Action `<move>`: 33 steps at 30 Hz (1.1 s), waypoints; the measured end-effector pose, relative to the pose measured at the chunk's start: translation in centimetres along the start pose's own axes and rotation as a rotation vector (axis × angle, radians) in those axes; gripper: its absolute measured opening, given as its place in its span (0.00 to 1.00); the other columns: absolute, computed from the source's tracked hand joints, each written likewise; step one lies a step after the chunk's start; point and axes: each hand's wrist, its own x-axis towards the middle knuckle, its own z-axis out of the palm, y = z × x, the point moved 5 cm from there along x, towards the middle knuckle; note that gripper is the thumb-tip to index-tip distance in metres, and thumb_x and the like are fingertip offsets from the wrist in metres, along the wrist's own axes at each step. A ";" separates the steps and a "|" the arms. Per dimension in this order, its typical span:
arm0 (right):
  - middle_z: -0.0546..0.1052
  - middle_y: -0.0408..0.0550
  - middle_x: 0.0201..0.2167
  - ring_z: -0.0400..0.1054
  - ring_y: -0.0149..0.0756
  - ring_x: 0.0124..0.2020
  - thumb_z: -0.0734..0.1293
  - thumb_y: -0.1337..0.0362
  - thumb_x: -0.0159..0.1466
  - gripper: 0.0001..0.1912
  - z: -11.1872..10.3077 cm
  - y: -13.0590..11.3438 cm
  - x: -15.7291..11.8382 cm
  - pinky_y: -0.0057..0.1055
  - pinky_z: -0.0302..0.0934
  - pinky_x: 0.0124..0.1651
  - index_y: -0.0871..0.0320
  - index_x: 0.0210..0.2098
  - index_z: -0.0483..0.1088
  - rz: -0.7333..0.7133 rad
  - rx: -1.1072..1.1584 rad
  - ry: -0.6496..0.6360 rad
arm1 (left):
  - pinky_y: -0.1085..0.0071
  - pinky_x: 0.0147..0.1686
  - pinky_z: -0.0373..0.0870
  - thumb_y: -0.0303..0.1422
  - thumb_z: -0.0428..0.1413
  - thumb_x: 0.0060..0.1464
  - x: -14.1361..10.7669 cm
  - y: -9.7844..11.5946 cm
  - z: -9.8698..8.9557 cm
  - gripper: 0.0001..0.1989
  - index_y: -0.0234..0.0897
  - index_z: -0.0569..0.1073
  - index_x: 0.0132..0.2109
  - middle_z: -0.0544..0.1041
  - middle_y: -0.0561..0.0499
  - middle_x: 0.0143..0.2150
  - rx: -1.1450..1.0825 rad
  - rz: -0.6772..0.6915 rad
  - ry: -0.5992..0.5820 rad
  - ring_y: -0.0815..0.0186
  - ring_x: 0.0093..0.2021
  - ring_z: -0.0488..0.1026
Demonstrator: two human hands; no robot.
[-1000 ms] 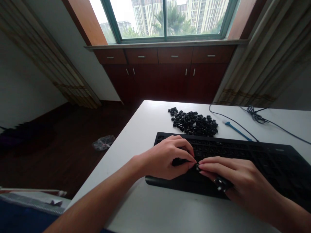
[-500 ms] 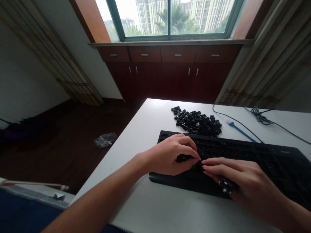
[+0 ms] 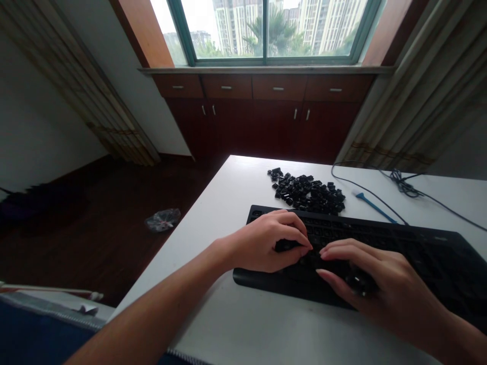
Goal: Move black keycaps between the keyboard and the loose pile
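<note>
Lying beneath the left hand [image 3: 276,241] and right hand [image 3: 376,274], the long black plastic keyboard [image 3: 338,230] runs from mid-frame to the right edge, sloping slightly downward. The left pinches; its contents cannot be told. The right, fingertips parted, cradles a glossy black piece [image 3: 361,283], partly hidden. Above centre, nearer the left, sits a heap of small black plastic keycaps [image 3: 308,192], individually indistinct.

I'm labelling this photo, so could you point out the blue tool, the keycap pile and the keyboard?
Blue tool [image 3: 376,207]: head view, middle of its shaft.
Keycap pile [image 3: 309,193]: head view, centre of the heap.
Keyboard [image 3: 418,248]: head view, right part of its key area.
</note>
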 end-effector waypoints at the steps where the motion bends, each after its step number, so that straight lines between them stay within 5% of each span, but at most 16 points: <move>1: 0.79 0.48 0.39 0.76 0.35 0.35 0.70 0.68 0.64 0.08 -0.5 -0.2 0.0 0.28 0.71 0.37 0.54 0.42 0.71 0.015 0.033 0.051 | 0.64 0.49 0.73 0.30 0.56 0.62 0.0 0.0 -0.2 0.09 0.38 0.80 0.45 0.77 0.44 0.44 -0.028 -0.007 0.021 0.64 0.44 0.75; 2: 0.78 0.46 0.34 0.74 0.33 0.31 0.70 0.69 0.64 0.05 -0.9 -0.4 0.1 0.27 0.69 0.33 0.55 0.37 0.70 0.037 0.084 0.099 | 0.65 0.48 0.74 0.30 0.56 0.62 0.0 0.0 -0.4 0.09 0.38 0.80 0.46 0.77 0.44 0.44 -0.063 -0.015 0.052 0.64 0.44 0.75; 5: 0.66 0.40 0.20 0.60 0.27 0.19 0.67 0.65 0.67 0.17 -1.7 -0.3 0.9 0.25 0.56 0.20 0.55 0.23 0.61 0.211 0.347 0.187 | 0.68 0.43 0.73 0.31 0.56 0.63 0.0 -0.5 -1.5 0.09 0.37 0.79 0.47 0.78 0.45 0.43 -0.154 -0.077 0.190 0.67 0.42 0.75; 9: 0.53 0.38 0.14 0.47 0.27 0.15 0.62 0.52 0.69 0.28 0.2 -0.5 3.5 0.29 0.45 0.16 0.54 0.17 0.53 0.483 0.847 0.000 | 0.71 0.37 0.71 0.36 0.56 0.64 -0.5 -2.3 -3.0 0.11 0.35 0.79 0.47 0.78 0.46 0.43 -0.237 -0.234 0.412 0.68 0.39 0.74; 11: 0.51 0.37 0.12 0.43 0.26 0.14 0.63 0.51 0.68 0.29 0.7 -1.5 5.0 0.31 0.40 0.16 0.54 0.15 0.53 0.471 0.944 -0.048 | 0.73 0.35 0.71 0.39 0.56 0.64 -0.8 -3.5 -3.4 0.13 0.35 0.78 0.47 0.79 0.45 0.43 -0.284 -0.305 0.497 0.68 0.39 0.74; 15: 0.49 0.38 0.12 0.44 0.28 0.14 0.63 0.53 0.68 0.30 0.1 -3.2 6.5 0.32 0.43 0.19 0.54 0.14 0.51 0.314 1.020 0.143 | 0.74 0.33 0.71 0.42 0.58 0.62 -1.3 -5.0 -3.4 0.15 0.35 0.79 0.47 0.80 0.46 0.42 -0.290 -0.383 0.580 0.68 0.37 0.74; 20: 0.51 0.37 0.12 0.42 0.26 0.15 0.64 0.50 0.68 0.30 2.6 -2.7 5.8 0.31 0.36 0.18 0.54 0.14 0.52 0.371 0.936 0.108 | 0.73 0.34 0.71 0.42 0.57 0.62 -1.3 -5.0 -3.2 0.15 0.35 0.78 0.47 0.80 0.46 0.42 -0.263 -0.372 0.575 0.68 0.37 0.74; 24: 0.50 0.36 0.12 0.45 0.26 0.14 0.63 0.55 0.70 0.30 0.9 -2.2 6.5 0.31 0.43 0.18 0.55 0.14 0.52 0.322 0.998 0.173 | 0.71 0.35 0.71 0.40 0.55 0.64 -1.2 -4.2 -3.3 0.14 0.35 0.78 0.47 0.79 0.46 0.42 -0.140 -0.330 0.535 0.67 0.37 0.74; 28: 0.61 0.39 0.16 0.55 0.28 0.17 0.65 0.57 0.69 0.22 -2.5 -0.7 6.0 0.29 0.51 0.19 0.55 0.19 0.62 0.292 0.502 0.177 | 0.66 0.44 0.71 0.37 0.55 0.65 -0.9 -2.4 -3.3 0.11 0.37 0.79 0.45 0.79 0.47 0.42 0.064 -0.177 0.385 0.65 0.41 0.74; 31: 0.75 0.45 0.32 0.69 0.31 0.29 0.67 0.64 0.67 0.04 -2.5 0.5 4.0 0.28 0.65 0.33 0.54 0.38 0.75 0.107 0.037 0.050 | 0.61 0.53 0.68 0.35 0.54 0.65 -0.7 -1.1 -2.7 0.11 0.38 0.80 0.44 0.80 0.48 0.44 0.182 -0.035 0.222 0.64 0.46 0.73; 33: 0.76 0.48 0.43 0.72 0.32 0.35 0.65 0.67 0.68 0.12 -1.3 1.4 2.4 0.29 0.67 0.39 0.52 0.50 0.74 0.017 -0.095 -0.064 | 0.60 0.54 0.66 0.34 0.53 0.66 -0.7 -0.7 -2.4 0.11 0.39 0.80 0.45 0.80 0.49 0.47 0.240 0.003 0.146 0.63 0.47 0.73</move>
